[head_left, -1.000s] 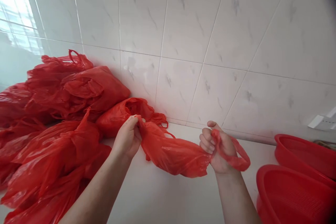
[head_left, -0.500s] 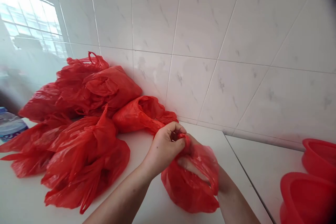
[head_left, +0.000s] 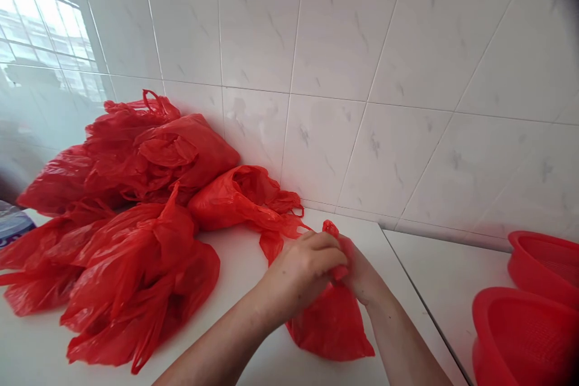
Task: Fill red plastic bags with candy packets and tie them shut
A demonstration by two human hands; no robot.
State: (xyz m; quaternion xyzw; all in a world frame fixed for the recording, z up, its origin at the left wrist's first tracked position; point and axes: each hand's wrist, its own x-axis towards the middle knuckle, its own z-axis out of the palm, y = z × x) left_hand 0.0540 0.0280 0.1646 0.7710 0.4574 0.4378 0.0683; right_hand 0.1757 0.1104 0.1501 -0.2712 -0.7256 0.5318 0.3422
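Note:
A thin red plastic bag [head_left: 332,325] hangs below my two hands, over the white tabletop. My left hand [head_left: 310,262] is closed on its gathered neck, the fingers curled round the plastic. Close against it, my right hand [head_left: 359,268] also grips the bag's top from the right; most of its fingers are hidden behind the left hand and the film. A twist of red plastic pokes up above the hands. Just behind lies another crumpled red bag [head_left: 235,196], its mouth partly open, with loose ends trailing toward my left wrist.
Several filled or bunched red bags [head_left: 140,277] are heaped on the left, against the tiled wall [head_left: 330,151]. Two red plastic baskets [head_left: 497,313] stand at the right edge. A clear and blue package [head_left: 15,226] shows at far left. A seam crosses the white table [head_left: 434,247].
My right hand has come out of the bag's film and up beside the left. The bag's top is now bunched between both hands. The view has shifted slightly right.

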